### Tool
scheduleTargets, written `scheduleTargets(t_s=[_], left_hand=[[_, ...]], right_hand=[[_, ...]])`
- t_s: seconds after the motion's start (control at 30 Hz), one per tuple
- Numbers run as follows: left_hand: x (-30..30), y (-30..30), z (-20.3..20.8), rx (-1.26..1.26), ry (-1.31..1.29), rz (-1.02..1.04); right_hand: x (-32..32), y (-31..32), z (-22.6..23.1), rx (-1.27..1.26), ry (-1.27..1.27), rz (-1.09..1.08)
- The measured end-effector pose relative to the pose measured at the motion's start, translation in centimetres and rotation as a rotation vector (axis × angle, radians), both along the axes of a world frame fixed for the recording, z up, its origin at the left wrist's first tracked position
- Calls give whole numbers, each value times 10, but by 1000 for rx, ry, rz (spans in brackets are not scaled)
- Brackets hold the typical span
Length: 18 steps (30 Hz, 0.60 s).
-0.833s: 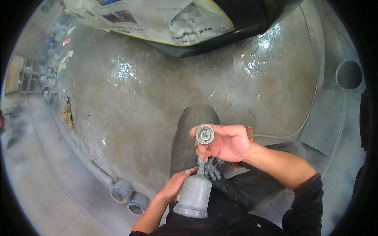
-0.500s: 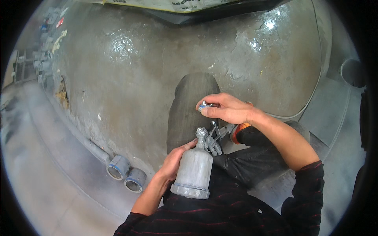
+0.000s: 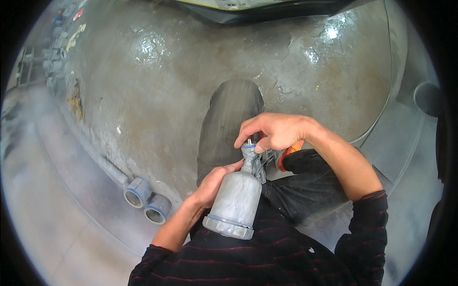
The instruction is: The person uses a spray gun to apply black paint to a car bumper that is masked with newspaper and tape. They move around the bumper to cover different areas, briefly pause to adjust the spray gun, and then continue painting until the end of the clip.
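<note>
A paint spray gun [image 3: 236, 198] with a large whitish-grey cup rests against my lap, its cup end toward me and its nozzle end pointing away. My left hand [image 3: 217, 183] closes round its left side by the neck; some of these fingers are hidden behind the cup. At the nozzle end, my right hand [image 3: 274, 133] pinches a small silver air cap [image 3: 249, 147] with a blue ring between thumb and fingers. The cap sits against the gun's front; whether it is threaded on, I cannot tell. The gun's handle and trigger are mostly hidden under my right hand.
Two grey cans [image 3: 158, 209] with blue rims stand on the floor at the left. Several more containers [image 3: 55, 62] line the far left. A dark-edged panel [image 3: 286, 13] crosses the top, and a hose [image 3: 390, 71] curves along the right. The floor [image 3: 167, 95] is stained concrete.
My right hand has brought the air cap down and toward me, from apart in the air to the gun's nozzle end. My left hand keeps its hold on the gun.
</note>
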<state>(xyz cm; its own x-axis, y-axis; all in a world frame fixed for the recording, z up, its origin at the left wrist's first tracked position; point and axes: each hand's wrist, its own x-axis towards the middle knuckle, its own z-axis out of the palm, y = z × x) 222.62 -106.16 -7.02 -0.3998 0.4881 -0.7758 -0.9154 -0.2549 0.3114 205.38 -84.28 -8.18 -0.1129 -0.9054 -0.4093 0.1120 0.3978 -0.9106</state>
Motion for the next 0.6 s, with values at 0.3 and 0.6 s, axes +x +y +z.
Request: scheduleTargets(t_s=[0.3,0.6], left_hand=[[-8,-1,-3,-19,148,-94],[-18,3,7,-70,148,-156]], right_hand=[[-3,5,2,-89,22,43],[-8,9,3,-12,10,80]])
